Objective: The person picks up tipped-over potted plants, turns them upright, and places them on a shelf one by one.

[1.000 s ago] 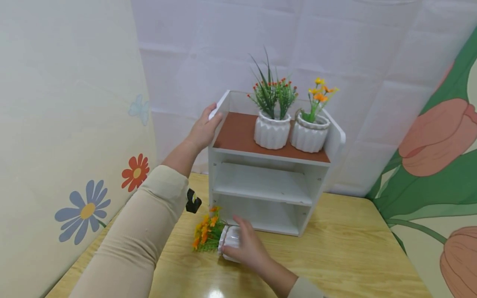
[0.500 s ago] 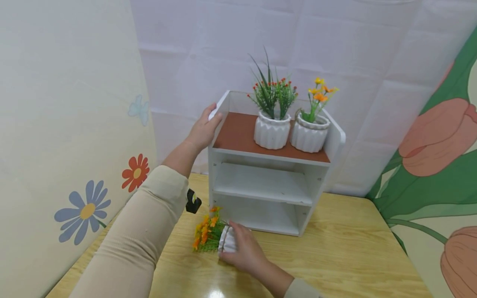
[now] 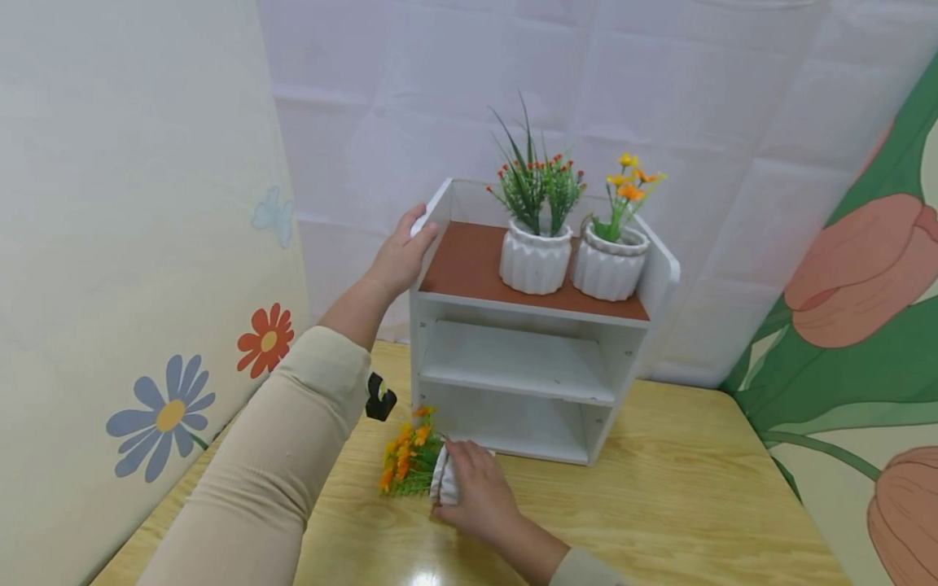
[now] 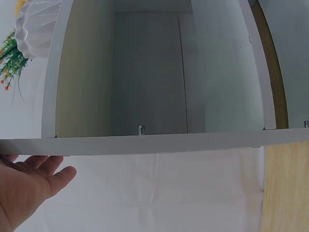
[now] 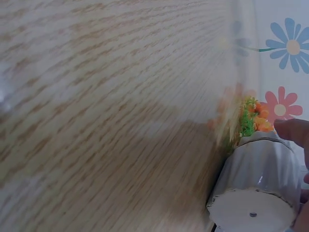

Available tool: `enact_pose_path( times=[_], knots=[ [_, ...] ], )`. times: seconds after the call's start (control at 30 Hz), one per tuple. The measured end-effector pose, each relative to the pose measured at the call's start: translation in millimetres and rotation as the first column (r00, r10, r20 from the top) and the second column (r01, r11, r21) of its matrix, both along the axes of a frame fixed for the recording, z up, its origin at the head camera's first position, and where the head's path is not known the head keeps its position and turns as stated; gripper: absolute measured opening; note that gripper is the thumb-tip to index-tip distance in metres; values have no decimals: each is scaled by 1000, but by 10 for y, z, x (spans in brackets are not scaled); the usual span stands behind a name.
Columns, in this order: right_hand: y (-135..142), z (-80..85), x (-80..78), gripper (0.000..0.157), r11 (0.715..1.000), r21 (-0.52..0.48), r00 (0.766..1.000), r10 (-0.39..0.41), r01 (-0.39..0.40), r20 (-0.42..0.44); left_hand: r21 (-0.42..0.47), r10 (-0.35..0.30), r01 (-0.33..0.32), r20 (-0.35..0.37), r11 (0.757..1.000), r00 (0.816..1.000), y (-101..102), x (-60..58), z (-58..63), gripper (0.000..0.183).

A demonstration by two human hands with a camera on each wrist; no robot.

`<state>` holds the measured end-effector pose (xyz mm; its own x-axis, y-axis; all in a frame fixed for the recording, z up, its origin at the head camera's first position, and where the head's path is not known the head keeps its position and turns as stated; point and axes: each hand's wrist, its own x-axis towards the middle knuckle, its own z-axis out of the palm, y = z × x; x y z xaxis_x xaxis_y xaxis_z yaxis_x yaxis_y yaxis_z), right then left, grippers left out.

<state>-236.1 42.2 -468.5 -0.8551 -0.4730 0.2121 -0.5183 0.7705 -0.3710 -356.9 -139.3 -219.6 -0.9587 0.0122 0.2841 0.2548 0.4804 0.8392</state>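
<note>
A white ribbed flowerpot [image 3: 444, 478] with orange artificial flowers [image 3: 405, 460] lies on its side on the wooden table, blooms pointing left. My right hand [image 3: 481, 494] holds it from the right, thumb at the near side and fingers over the far side. The right wrist view shows the pot's round base [image 5: 253, 212] with a small hole. With my left hand [image 3: 399, 256] I grip the upper left side panel of a small white shelf [image 3: 513, 308]. Part of that hand is hidden behind the panel in the left wrist view.
On the shelf's brown top stand two more white pots, one with red-tipped greenery [image 3: 536, 259], the other with yellow-orange flowers [image 3: 610, 264]. A small black object [image 3: 379, 397] is beside my left sleeve. Flower-painted panels flank the table [image 3: 696, 488] on both sides.
My right hand has moved slightly left over the fallen pot and its fingers have closed round it. The left hand stays on the shelf's side.
</note>
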Motion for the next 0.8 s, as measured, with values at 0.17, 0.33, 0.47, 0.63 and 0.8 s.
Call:
enact_pose_path(
  times=[0.17,0.33,0.47,0.63,0.8],
  knots=[
    [-10,-44,-24,95,997,73,998,-3,8,-67,6,-3,2,9,1000,1000,0,4,-2,60],
    [-13,-66,-39,93,990,141,993,-14,31,-118,-3,-2,2,10,1000,1000,-2,2,-4,61],
    [-12,-76,-59,92,978,201,982,-13,51,-186,-5,0,0,13,1000,1000,-5,1,-6,60],
    [-18,-97,-93,90,971,230,974,-12,65,-225,2,1,-1,22,1000,1000,1,11,-2,59],
    [-17,-123,-117,86,981,182,975,-19,60,-220,-7,1,-1,16,1000,1000,-3,6,-4,59]
  ],
)
